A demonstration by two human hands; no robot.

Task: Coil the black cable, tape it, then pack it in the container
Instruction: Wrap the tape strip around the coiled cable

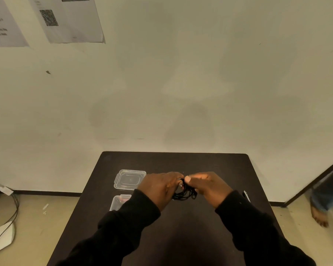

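The black cable (185,193) is bunched into a small coil, held above the dark table (181,237) between both hands. My left hand (160,186) grips its left side. My right hand (208,186) pinches its top with thumb and fingers. Loops of the coil hang below my fingers; the rest is hidden by my hands. A clear plastic container (119,202) stands on the table to the left, partly behind my left sleeve, with something reddish inside. Its clear lid (130,179) lies flat just beyond it.
A dark pen-like object (246,195) lies near the table's right edge. The wall rises right behind the table, with papers taped at upper left. Cables run on the floor at left. Another person's bare foot (320,217) stands at the right.
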